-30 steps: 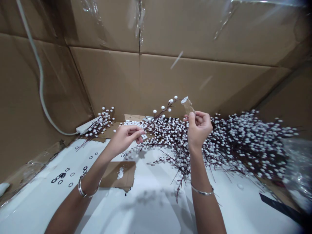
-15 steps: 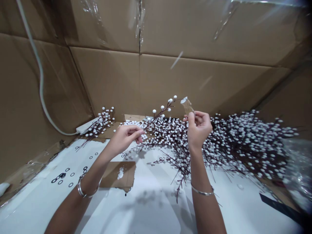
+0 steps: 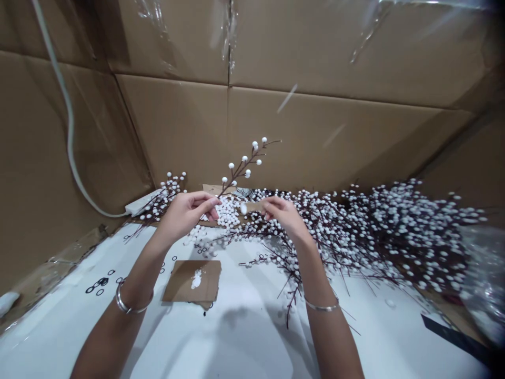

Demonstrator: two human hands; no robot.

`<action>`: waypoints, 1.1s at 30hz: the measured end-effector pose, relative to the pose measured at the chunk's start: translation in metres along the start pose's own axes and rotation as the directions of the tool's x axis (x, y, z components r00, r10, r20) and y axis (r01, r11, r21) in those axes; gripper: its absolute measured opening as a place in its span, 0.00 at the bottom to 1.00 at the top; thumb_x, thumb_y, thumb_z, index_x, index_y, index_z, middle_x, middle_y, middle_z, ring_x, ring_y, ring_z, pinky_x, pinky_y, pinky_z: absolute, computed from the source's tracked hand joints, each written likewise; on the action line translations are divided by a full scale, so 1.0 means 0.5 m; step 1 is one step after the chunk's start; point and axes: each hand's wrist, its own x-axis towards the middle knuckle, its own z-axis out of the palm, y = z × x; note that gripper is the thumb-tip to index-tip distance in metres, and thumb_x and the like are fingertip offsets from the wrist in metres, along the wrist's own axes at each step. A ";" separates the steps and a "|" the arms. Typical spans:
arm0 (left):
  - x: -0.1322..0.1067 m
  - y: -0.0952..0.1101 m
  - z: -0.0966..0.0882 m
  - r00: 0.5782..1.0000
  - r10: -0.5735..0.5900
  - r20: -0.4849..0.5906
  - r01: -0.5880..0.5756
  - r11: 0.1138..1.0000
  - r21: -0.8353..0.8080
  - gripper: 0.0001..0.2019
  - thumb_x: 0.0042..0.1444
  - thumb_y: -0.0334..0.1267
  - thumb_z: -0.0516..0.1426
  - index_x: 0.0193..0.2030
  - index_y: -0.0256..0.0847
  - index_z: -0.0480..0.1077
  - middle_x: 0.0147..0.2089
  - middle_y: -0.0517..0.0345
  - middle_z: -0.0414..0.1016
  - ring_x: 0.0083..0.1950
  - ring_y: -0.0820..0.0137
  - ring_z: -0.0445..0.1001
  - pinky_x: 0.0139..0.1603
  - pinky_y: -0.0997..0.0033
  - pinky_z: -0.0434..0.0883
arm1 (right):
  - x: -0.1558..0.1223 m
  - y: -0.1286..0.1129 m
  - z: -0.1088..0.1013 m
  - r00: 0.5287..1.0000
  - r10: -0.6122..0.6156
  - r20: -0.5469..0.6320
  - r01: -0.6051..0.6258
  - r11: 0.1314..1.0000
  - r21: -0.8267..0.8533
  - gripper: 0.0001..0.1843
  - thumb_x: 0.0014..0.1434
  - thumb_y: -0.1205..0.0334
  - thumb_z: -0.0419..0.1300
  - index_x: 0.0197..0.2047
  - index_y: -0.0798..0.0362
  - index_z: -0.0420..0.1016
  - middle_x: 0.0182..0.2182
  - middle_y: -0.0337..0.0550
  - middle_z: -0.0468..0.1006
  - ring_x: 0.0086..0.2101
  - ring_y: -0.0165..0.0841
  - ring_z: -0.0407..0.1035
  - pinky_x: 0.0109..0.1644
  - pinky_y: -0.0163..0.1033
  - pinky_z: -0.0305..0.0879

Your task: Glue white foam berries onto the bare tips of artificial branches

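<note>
Between the fingertips of my left hand point(image 3: 191, 213) is the lower end of a berry branch point(image 3: 241, 169), brown with white berries along it. It slants up and to the right, and one bare twig tip points right. My right hand point(image 3: 282, 213) pinches a small strip of cardboard point(image 3: 253, 207) with a white blob on its left end, which points toward my left hand. Strip and branch are apart. Below my hands lies a brown cardboard piece point(image 3: 179, 281) with a smear of white paste point(image 3: 196, 279) on it.
A big heap of white-berry branches point(image 3: 394, 231) spreads across the back and right. Loose white berries point(image 3: 229, 210) lie behind my hands. Black rings point(image 3: 103, 281) are scattered at left on the white table point(image 3: 252, 342). A white power strip point(image 3: 142, 204) with its cable stands near the cardboard wall point(image 3: 173, 126).
My right hand has moved left and down with the cardboard strip, away from the twig tip. My left hand has shifted slightly left and up, bringing the branch with it.
</note>
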 end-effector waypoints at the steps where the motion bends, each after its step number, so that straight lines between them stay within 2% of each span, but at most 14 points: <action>1: 0.000 0.001 -0.002 1.000 0.000 -0.007 0.000 1.000 0.007 0.10 0.60 0.41 0.57 0.34 0.36 0.76 0.27 0.56 0.79 0.26 0.74 0.74 0.27 0.78 0.69 | 0.000 0.009 0.018 0.990 0.040 0.132 -0.036 0.999 -0.033 0.13 0.54 0.58 0.61 0.41 0.57 0.76 0.25 0.38 0.75 0.23 0.25 0.66 0.28 0.32 0.64; 4: -0.002 0.001 -0.007 1.000 -0.005 -0.020 0.005 1.000 0.011 0.11 0.61 0.40 0.57 0.35 0.36 0.76 0.27 0.56 0.79 0.26 0.75 0.74 0.27 0.78 0.68 | -0.003 0.037 0.077 0.879 0.143 0.456 -0.071 0.983 -0.171 0.13 0.58 0.61 0.57 0.42 0.58 0.77 0.23 0.37 0.72 0.22 0.24 0.62 0.27 0.30 0.60; 6: -0.003 -0.001 -0.009 1.000 -0.001 -0.027 0.002 1.000 0.005 0.11 0.61 0.41 0.57 0.35 0.36 0.76 0.27 0.56 0.79 0.26 0.74 0.74 0.27 0.78 0.68 | -0.008 0.057 0.116 0.793 0.204 0.574 -0.058 0.963 -0.263 0.13 0.59 0.64 0.55 0.42 0.58 0.78 0.21 0.35 0.70 0.21 0.24 0.60 0.26 0.30 0.57; 9: -0.003 -0.004 -0.009 1.000 0.011 -0.021 -0.011 1.000 -0.011 0.11 0.60 0.42 0.57 0.35 0.36 0.76 0.27 0.55 0.79 0.27 0.74 0.74 0.28 0.77 0.68 | -0.017 0.087 0.166 0.720 0.284 0.634 -0.064 0.936 -0.346 0.12 0.58 0.68 0.54 0.39 0.58 0.79 0.19 0.33 0.69 0.19 0.24 0.59 0.25 0.29 0.55; 14: -0.002 -0.004 -0.007 1.000 0.023 0.005 -0.023 1.000 -0.020 0.12 0.61 0.42 0.57 0.35 0.35 0.76 0.28 0.55 0.79 0.27 0.74 0.74 0.29 0.77 0.68 | -0.032 0.126 0.214 0.672 0.371 0.640 -0.113 0.907 -0.407 0.11 0.57 0.70 0.53 0.39 0.58 0.76 0.18 0.35 0.71 0.19 0.26 0.61 0.24 0.30 0.58; 17: 0.000 -0.007 -0.004 0.999 0.032 0.008 -0.032 0.999 -0.039 0.11 0.61 0.42 0.57 0.35 0.35 0.76 0.27 0.56 0.79 0.27 0.74 0.74 0.28 0.77 0.68 | -0.041 0.130 0.220 0.688 0.399 0.606 -0.117 0.885 -0.450 0.13 0.57 0.67 0.54 0.44 0.56 0.73 0.16 0.33 0.70 0.18 0.28 0.63 0.24 0.31 0.59; 19: 0.002 -0.012 0.000 0.999 0.033 0.019 -0.032 0.997 -0.073 0.12 0.61 0.42 0.57 0.35 0.35 0.76 0.27 0.56 0.79 0.27 0.74 0.74 0.29 0.77 0.68 | -0.046 0.122 0.217 0.725 0.395 0.564 -0.101 0.871 -0.481 0.13 0.56 0.66 0.56 0.45 0.55 0.73 0.15 0.32 0.69 0.17 0.29 0.64 0.25 0.32 0.59; 22: 0.006 -0.021 0.011 0.999 0.009 0.041 -0.004 0.990 -0.142 0.12 0.61 0.43 0.58 0.36 0.35 0.75 0.27 0.55 0.79 0.27 0.73 0.74 0.30 0.76 0.70 | -0.048 0.094 0.206 0.818 0.321 0.477 -0.050 0.866 -0.497 0.11 0.54 0.66 0.58 0.42 0.55 0.74 0.18 0.35 0.71 0.22 0.30 0.66 0.29 0.33 0.59; 25: 0.010 -0.025 0.024 0.995 -0.018 0.093 0.042 0.965 -0.260 0.12 0.60 0.44 0.58 0.36 0.35 0.75 0.27 0.56 0.78 0.27 0.72 0.75 0.30 0.73 0.72 | -0.041 0.054 0.190 0.914 0.159 0.374 0.020 0.902 -0.431 0.09 0.59 0.62 0.55 0.40 0.53 0.75 0.30 0.40 0.77 0.32 0.32 0.69 0.36 0.34 0.61; 26: 0.012 -0.026 0.028 0.992 -0.022 0.128 0.061 0.948 -0.312 0.12 0.60 0.44 0.58 0.36 0.35 0.74 0.26 0.56 0.77 0.27 0.72 0.74 0.30 0.73 0.72 | -0.038 0.040 0.184 0.938 0.088 0.335 0.030 0.942 -0.333 0.11 0.61 0.60 0.54 0.41 0.52 0.76 0.33 0.41 0.78 0.35 0.32 0.69 0.38 0.35 0.61; 28: 0.015 -0.031 0.036 0.978 -0.019 0.208 0.106 0.903 -0.416 0.13 0.59 0.45 0.59 0.34 0.35 0.74 0.26 0.56 0.76 0.26 0.72 0.74 0.30 0.73 0.72 | -0.033 0.014 0.175 0.971 -0.018 0.239 0.015 1.000 0.014 0.13 0.61 0.54 0.56 0.42 0.51 0.77 0.37 0.40 0.79 0.37 0.32 0.70 0.40 0.36 0.64; 30: 0.018 -0.040 0.046 0.965 -0.009 0.264 0.147 0.847 -0.510 0.14 0.59 0.46 0.60 0.34 0.34 0.74 0.26 0.57 0.76 0.26 0.74 0.73 0.30 0.75 0.71 | -0.032 -0.008 0.168 0.983 -0.039 0.179 -0.035 0.919 0.393 0.14 0.57 0.53 0.61 0.43 0.49 0.78 0.40 0.40 0.80 0.38 0.32 0.72 0.41 0.36 0.67; 31: 0.020 -0.046 0.053 0.959 -0.004 0.282 0.167 0.816 -0.554 0.14 0.58 0.46 0.61 0.35 0.34 0.74 0.26 0.57 0.75 0.25 0.75 0.73 0.29 0.76 0.70 | -0.033 -0.017 0.167 0.984 -0.033 0.178 -0.064 0.856 0.514 0.14 0.55 0.53 0.63 0.43 0.49 0.78 0.41 0.40 0.80 0.38 0.32 0.72 0.41 0.36 0.68; 33: 0.024 -0.058 0.066 0.951 0.002 0.310 0.204 0.749 -0.631 0.14 0.57 0.46 0.62 0.37 0.34 0.74 0.26 0.59 0.75 0.24 0.76 0.72 0.28 0.77 0.69 | -0.037 -0.027 0.168 0.981 -0.029 0.192 -0.103 0.760 0.642 0.14 0.53 0.54 0.66 0.43 0.49 0.78 0.40 0.39 0.80 0.35 0.30 0.72 0.38 0.36 0.69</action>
